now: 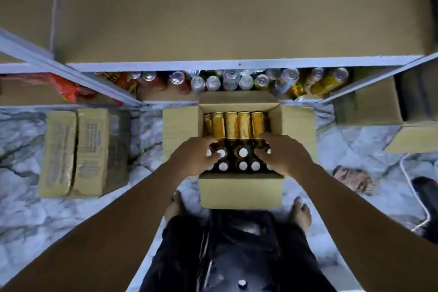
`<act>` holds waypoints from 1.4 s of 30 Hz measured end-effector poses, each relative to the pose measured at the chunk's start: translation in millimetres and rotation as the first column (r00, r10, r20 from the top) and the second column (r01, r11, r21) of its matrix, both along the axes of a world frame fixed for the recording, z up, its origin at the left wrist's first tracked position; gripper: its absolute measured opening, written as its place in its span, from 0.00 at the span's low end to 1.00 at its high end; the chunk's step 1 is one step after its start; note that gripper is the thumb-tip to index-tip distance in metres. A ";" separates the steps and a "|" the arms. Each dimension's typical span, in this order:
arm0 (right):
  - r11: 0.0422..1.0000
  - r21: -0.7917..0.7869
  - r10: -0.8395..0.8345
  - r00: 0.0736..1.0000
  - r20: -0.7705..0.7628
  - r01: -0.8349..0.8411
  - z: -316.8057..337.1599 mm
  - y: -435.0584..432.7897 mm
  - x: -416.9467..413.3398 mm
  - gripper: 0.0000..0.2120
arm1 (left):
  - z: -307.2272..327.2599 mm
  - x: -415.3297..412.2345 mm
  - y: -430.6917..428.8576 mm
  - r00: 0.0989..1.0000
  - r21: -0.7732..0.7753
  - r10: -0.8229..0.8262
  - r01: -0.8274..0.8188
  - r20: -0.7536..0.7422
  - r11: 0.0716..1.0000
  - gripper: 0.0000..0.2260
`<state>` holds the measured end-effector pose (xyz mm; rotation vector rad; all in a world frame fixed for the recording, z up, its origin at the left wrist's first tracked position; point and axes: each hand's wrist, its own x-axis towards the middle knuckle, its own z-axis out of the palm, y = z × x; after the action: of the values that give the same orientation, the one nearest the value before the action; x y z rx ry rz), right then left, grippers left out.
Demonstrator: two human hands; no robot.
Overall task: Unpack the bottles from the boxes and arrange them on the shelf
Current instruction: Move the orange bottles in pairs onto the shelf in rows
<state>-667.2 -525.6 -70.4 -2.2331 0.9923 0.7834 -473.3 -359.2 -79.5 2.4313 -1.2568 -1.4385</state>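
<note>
- Open box [240, 193] on floor, flaps out, far edge touching shelf [237, 65] front; bottles [244, 125] upright inside.
- L hand [196, 156]: fingers curled round bottle top, left side.
- R hand [282, 154]: same, right side.
- Shut box [75, 152] well left, strip of floor btwn.

Closed box [73, 152] print unreadable — shelf cans [237, 80] half hidden.
</note>
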 end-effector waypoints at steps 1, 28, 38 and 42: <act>1.000 0.002 -0.021 1.000 0.017 0.021 -28.4 3.9 -4.2 0.21 | -28.2 -6.3 2.3 1.000 -0.008 0.009 -0.009 -0.003 1.000 0.24; 0.973 0.004 -0.213 0.897 0.388 0.229 -273.2 37.6 -22.0 0.24 | -255.4 -57.9 8.0 0.961 -0.252 0.259 -0.228 0.096 0.940 0.34; 0.845 -0.045 -0.344 0.606 0.717 0.533 -251.3 10.0 -5.6 0.24 | -229.5 -45.3 -14.9 0.823 -0.604 0.564 -0.418 0.065 0.679 0.21; 0.852 -0.059 -0.322 0.611 0.723 0.520 -261.0 -6.0 13.8 0.24 | -236.4 -26.5 -45.6 0.815 -0.640 0.574 -0.403 0.073 0.654 0.21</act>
<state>-653.3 -531.6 -331.4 -2.0719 1.1938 -0.4331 -499.8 -404.8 -315.9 2.2700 -0.7844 -0.4595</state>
